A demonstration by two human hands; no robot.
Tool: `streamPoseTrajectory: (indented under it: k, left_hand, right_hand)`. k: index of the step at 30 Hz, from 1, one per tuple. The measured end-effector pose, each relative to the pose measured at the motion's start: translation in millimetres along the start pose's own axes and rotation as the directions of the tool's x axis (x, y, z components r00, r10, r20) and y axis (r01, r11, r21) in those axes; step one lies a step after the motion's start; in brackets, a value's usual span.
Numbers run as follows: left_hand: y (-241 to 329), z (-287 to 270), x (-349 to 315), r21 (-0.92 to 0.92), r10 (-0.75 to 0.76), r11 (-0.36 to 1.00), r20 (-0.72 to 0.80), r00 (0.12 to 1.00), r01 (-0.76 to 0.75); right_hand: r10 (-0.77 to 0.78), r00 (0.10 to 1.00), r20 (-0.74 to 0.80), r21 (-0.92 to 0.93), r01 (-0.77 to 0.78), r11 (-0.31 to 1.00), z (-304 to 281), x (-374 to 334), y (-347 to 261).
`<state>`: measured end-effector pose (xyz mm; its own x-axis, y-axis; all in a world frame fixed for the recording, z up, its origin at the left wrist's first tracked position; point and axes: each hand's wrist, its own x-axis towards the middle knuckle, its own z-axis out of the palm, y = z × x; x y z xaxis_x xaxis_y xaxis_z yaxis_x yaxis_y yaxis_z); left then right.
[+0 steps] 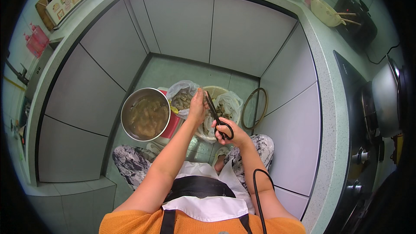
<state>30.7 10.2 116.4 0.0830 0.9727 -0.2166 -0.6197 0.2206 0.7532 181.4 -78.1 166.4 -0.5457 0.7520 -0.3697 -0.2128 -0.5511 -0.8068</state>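
My right hand grips a pair of black-handled scissors, their dark blades pointing up and away from me. Close beside the blades is my left hand, fingers pressed together; whatever they hold is too small to make out. Beyond that hand, a clear plastic bag holds greyish-brown pieces, perhaps shellfish. To the left, a round metal pot contains brownish, wet pieces in murky liquid. Under my hands on the right stands a round pale bin with a plastic bag and dark scraps inside.
A red and white stool or box is partly hidden beneath the plastic bag. On the right, a hose-like loop leans against the pale cabinets. Above run counters, with a stove on the right. A black cable crosses my right arm.
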Motion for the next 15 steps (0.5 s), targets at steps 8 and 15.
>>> streamPoseTrajectory:
  k: [8, 15]
  left_hand:
    - [-1.9, -5.6, 5.0, 0.065, 0.014, 0.998, 0.052, 0.999, -0.017]
    - [0.9, -1.2, 1.7, 0.037, 0.018, 0.999, 0.059, 0.998, -0.020]
  right_hand:
    - [-0.070, 0.997, -0.021, -0.091, 0.068, 0.994, -3.3, 2.2, -0.8]
    - [-0.060, 0.997, -0.048, -0.062, 0.057, 0.996, -1.9, 3.9, 1.0]
